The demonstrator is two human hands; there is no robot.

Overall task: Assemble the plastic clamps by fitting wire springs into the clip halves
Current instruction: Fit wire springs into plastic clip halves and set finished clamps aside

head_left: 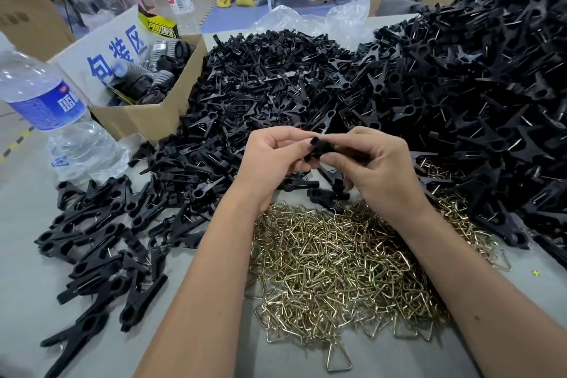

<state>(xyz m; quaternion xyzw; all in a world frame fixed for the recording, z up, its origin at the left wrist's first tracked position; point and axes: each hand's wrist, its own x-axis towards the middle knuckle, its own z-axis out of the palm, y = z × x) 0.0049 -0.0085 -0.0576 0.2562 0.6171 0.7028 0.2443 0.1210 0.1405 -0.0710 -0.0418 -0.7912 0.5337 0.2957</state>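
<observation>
Reaching in from the near edge, both forearms meet above the heap of wire springs [340,267] on the bench [27,258]. The left hand [273,159] and right hand [380,169] are raised side by side, knuckles outward, sharing one black clip piece [319,149] between them. The left fingers [302,147] curl round its left end, thumb on top; the right fingers [337,159] pinch its right end. Whether a spring sits in it already cannot be told.

Beyond the springs lies a broad pile of clip halves [276,80]; to the right of the springs rises a taller mound of assembled clamps [478,86], and more clamps [95,242] lie scattered left of them. Farther left stands a water bottle [46,101], beside an open cardboard box [147,113].
</observation>
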